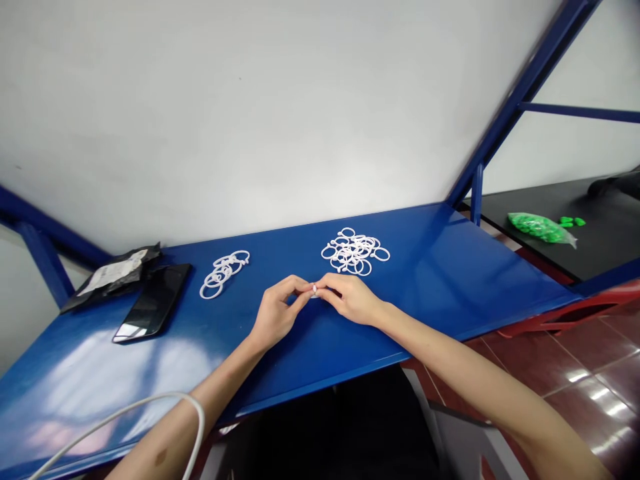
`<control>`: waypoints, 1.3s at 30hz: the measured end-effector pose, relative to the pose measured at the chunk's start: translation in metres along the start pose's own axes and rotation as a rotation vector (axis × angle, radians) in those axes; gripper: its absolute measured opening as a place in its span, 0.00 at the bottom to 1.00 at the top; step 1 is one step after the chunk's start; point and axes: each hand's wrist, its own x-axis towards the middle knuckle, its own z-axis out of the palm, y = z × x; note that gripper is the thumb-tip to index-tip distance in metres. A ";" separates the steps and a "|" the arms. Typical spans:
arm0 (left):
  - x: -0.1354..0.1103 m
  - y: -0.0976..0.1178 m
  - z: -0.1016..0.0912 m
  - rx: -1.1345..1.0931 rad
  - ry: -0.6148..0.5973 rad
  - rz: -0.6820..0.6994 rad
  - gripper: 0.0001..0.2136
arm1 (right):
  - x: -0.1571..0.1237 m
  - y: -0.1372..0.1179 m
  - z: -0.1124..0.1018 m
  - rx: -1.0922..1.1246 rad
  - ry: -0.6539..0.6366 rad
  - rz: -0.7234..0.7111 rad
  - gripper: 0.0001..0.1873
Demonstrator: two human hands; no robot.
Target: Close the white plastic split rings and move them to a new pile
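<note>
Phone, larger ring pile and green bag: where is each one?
phone [153, 303], head view, middle of its dark screen.
larger ring pile [355, 252], head view, centre of the heap.
green bag [537, 227], head view, middle of the bag.

The left hand [276, 313] and the right hand [353, 298] meet over the blue worktop [450, 267], and the fingers [300, 288] of both pinch one small white piece [315, 289] between them. Just behind the fingers, a little to the right, lies a pile of white rings [356, 253]. To the left of the fingers lies a smaller group of rings [224, 272], and further left a black phone [153, 302].
</note>
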 end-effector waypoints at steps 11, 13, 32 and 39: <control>0.027 -0.012 -0.033 0.671 0.135 0.079 0.14 | 0.015 0.036 -0.025 -0.256 0.304 0.076 0.10; 0.030 -0.026 -0.053 0.884 0.199 0.021 0.17 | 0.014 0.054 -0.038 -0.319 0.431 0.138 0.10; 0.030 -0.055 -0.092 1.187 0.152 -0.185 0.16 | 0.011 0.064 -0.044 -0.476 0.432 0.224 0.11; 0.032 -0.053 -0.091 1.137 0.147 -0.180 0.16 | 0.010 0.049 -0.035 -0.439 0.395 0.185 0.09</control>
